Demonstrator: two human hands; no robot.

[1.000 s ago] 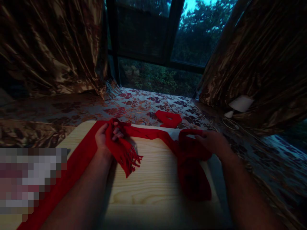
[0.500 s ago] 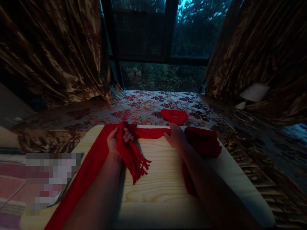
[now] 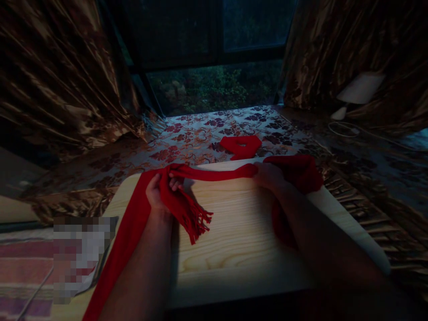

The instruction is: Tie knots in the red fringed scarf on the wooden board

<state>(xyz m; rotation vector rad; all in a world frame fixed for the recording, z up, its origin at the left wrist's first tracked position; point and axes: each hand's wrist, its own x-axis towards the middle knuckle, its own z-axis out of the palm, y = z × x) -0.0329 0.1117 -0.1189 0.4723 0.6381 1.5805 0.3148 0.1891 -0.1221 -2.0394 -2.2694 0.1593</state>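
A long red scarf (image 3: 129, 223) runs down the left side of the wooden table (image 3: 227, 240) and across its far edge. My left hand (image 3: 160, 191) is closed on it near the far left corner, where it is bunched and a fringed end hangs toward the table's middle. My right hand (image 3: 270, 176) grips the stretch along the far edge, farther right. Between the two hands the fabric is drawn into a narrow band. Dark red cloth (image 3: 301, 174) lies bunched beyond and beneath my right forearm; whether it joins the scarf, I cannot tell.
Behind the table, a folded red piece of cloth (image 3: 240, 145) rests on a floral-covered ledge (image 3: 197, 127). A small white lamp (image 3: 361, 89) with a cord stands at right. Brown curtains (image 3: 60, 67) flank the window. A blurred-out item (image 3: 78, 258) lies at the table's left.
My right hand has moved to the right along the far edge, and the band of scarf between my hands is longer. The left hand keeps its grip. The view has tilted downward.
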